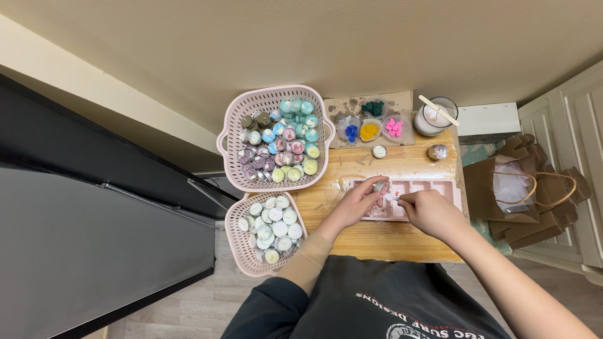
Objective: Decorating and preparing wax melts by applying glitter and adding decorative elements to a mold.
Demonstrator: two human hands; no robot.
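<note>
- The work surface was a small wooden table (377, 242) set against a beige wall, with a dark cabinet to the left and white cupboard doors to the right.
- At the table's left edge stood two pink perforated baskets. The larger basket (233, 135), further from the person, held small candle cups in mixed colours: teal, pink, purple, yellow. The smaller basket (237, 242), nearer the person, held mostly white and pale cups. The sorting by colour appeared deliberate, and both sat within easy reach of the left hand.
- The left hand (355, 204) rested on the near left part of a pink sectioned mould tray (440, 186), fingers curled and pinched on a small pale cup (379, 186), apparently steadying it over a cavity.
- Behind the tray lay a stained board (342, 103) bearing paper cups of coloured wax pieces: blue, yellow, pink and dark green. They were kept apart, seemingly to prevent the colours mixing.
- The right hand (430, 212) met the left over the tray, fingers closed on a small white item (389, 197); its nature could not be determined.
- Further right stood a glass jar (435, 119) of white wax with a wooden stick laid across its rim, and one small foil-topped cup (438, 152) near it.
- Brown paper bags (502, 188) stood on the floor beside the table.
</note>
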